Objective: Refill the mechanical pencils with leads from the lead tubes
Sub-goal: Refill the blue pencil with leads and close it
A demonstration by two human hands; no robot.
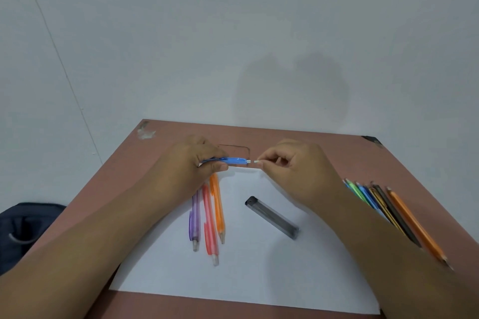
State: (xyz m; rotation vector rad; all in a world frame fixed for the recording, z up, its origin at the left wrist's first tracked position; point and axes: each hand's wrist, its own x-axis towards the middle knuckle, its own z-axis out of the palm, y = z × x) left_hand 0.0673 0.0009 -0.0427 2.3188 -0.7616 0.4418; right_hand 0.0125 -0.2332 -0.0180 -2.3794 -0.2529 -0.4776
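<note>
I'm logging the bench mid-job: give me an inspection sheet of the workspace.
Surface: brown table, white paper on it.
Job's things: blue pencil in left hand; small white eraser pinched by right hand, apart from pencil; purple pencil, pink pencil, orange pencil and lead tube on paper.
Clutter: wooden pencils at right.
Cables: nothing seen.
Surroundings: white wall, dark bag at left.
</note>
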